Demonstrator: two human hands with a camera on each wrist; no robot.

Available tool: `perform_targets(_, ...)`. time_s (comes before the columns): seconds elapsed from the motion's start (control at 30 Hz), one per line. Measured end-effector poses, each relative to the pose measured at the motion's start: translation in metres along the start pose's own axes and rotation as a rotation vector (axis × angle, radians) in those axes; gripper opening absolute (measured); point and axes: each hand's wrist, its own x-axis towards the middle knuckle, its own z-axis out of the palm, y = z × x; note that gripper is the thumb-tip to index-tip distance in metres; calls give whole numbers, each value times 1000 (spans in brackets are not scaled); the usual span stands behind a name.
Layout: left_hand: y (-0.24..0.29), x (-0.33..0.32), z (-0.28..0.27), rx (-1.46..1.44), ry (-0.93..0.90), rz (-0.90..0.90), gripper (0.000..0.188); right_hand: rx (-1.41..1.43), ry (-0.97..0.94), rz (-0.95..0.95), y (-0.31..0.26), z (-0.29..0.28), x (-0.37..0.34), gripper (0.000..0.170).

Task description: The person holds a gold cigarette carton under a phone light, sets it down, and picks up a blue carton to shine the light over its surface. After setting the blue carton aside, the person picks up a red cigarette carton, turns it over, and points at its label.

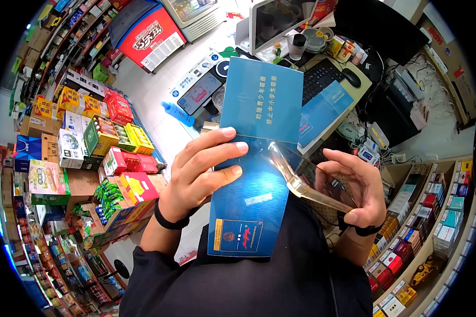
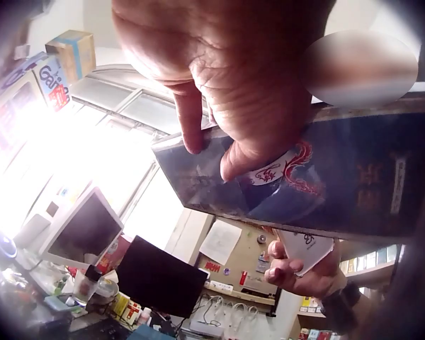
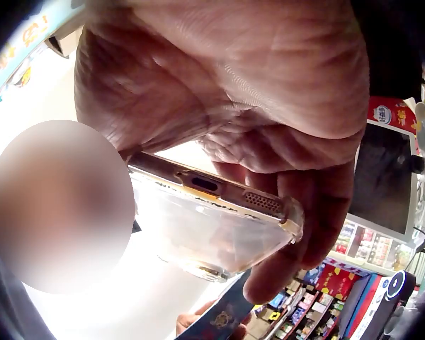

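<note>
A long blue cigarette carton (image 1: 248,195), with printed lettering and a logo panel, is held up in front of the person's torso. The left hand (image 1: 206,164) grips it by its left edge, fingertips and thumb on the glossy face. Just right of the carton, the right hand (image 1: 362,185) holds a phone (image 1: 322,196) in a clear case, tilted and seen nearly edge-on. In the right wrist view, the phone's bottom edge (image 3: 227,191) shows its charging port and speaker holes. The left wrist view shows the carton's dark blue side (image 2: 354,170) with a red dragon-like emblem.
Beyond the hands is a counter with another blue carton (image 1: 325,111), a keyboard (image 1: 320,79), a mouse (image 1: 350,77), a monitor (image 1: 277,24) and a blue bottle (image 1: 177,113). Stacked snack boxes (image 1: 90,137) stand at left. Shelves of cigarette packs (image 1: 428,206) curve along the right.
</note>
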Motion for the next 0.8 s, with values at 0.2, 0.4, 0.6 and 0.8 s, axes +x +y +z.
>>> perform_targets(0.2,3,-1,-2,53,40,64,26,-25,19,-99,3,7,2,112)
perform_targets(0.4,2,-2,-3,75,54,89,27,58,-23,-45,-1,6,-2,106)
perform_targets(0.6,2,-2,-3,55,54,77,26,69,-37,-49,1,5,-3,106)
perform_targets(0.8,4,-1,-3,-6,26,10,27,73,-45,-52,2,5,-1,104)
